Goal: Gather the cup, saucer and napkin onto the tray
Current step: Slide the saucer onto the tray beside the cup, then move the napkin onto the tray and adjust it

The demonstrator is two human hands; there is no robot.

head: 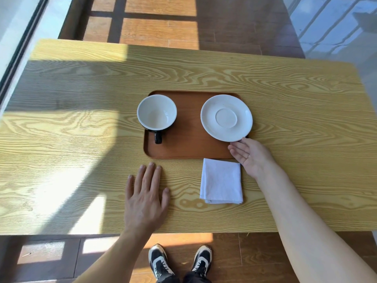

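A brown wooden tray (187,144) lies at the middle of the table. On its left part stands a cup (156,113), white inside and black outside, its handle pointing toward me. A white saucer (226,117) sits on the tray's right part, overhanging the right edge. A folded white napkin (222,180) lies on the table just in front of the tray's near right corner. My right hand (247,156) is open, palm up, fingertips touching the saucer's near rim. My left hand (145,193) rests flat on the table, fingers spread, in front of the tray.
The table (71,129) is light wood with strong grain, partly in sunlight and shadow. Its near edge runs just above my shoes (179,262). A window frame runs along the far left, and wooden floor shows beyond the table.
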